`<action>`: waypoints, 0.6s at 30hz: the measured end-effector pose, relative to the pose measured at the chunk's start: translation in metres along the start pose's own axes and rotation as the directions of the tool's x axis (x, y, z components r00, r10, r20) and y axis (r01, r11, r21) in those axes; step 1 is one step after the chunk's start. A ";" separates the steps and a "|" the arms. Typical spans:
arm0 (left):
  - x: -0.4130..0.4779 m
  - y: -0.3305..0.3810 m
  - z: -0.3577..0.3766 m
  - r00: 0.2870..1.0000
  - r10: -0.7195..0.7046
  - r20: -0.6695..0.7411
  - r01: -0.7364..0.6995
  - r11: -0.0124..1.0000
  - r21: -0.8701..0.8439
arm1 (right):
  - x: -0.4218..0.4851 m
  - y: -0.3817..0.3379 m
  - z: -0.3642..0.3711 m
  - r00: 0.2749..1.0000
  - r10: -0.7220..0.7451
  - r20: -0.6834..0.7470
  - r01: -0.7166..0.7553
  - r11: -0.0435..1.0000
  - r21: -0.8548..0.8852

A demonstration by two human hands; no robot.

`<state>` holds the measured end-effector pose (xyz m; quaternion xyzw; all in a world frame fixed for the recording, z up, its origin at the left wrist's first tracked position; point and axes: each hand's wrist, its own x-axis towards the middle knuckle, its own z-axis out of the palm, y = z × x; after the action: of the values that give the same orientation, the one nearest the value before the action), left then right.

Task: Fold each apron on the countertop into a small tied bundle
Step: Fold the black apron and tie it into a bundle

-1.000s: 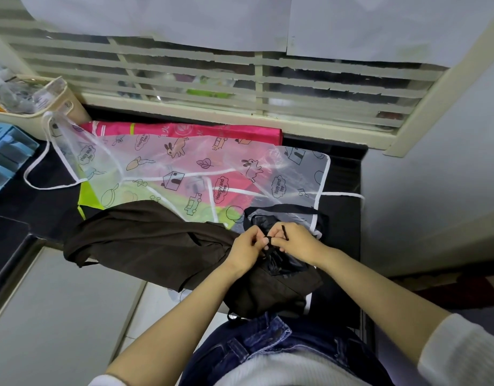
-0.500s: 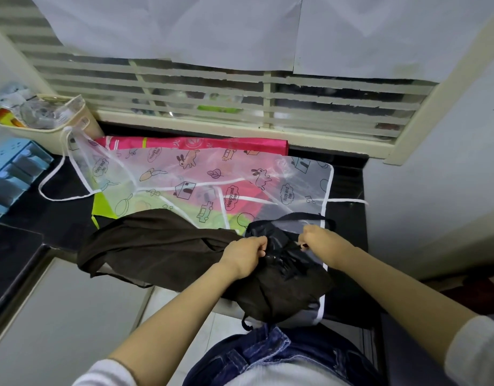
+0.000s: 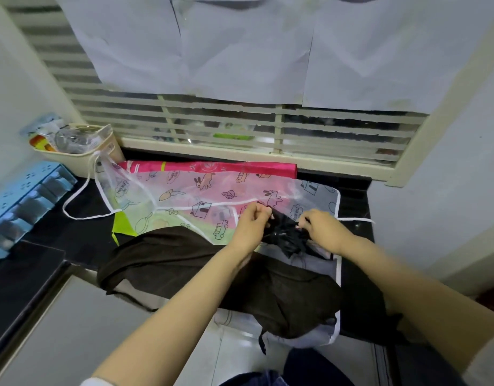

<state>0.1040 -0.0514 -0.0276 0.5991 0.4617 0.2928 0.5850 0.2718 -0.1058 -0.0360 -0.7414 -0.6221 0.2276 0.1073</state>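
Black bundle (image 3: 284,236) sits on the right part of the clear apron (image 3: 184,192), which is spread flat on the countertop (image 3: 81,240). Left hand (image 3: 250,228) has its fingers curled and pinches the bundle's left end. Right hand (image 3: 323,231) is curled the same way on the right end, so both have hold of it. Brown apron (image 3: 184,260) is heaped over the clear apron's near edge, a pink apron (image 3: 212,166) peeks out under its far edge, and a beige tub (image 3: 81,158) sits at its far left corner.
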 end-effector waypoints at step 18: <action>-0.021 0.131 -0.064 0.944 0.165 -0.285 -0.296 0.805 -0.514 | 0.014 -0.108 -0.115 0.964 -0.214 -0.157 0.227 0.972 0.066</action>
<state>0.0661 -0.0277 0.1126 0.4202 0.3450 0.5485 0.6353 0.2332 -0.0561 0.1090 -0.6773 -0.6810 0.1839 0.2088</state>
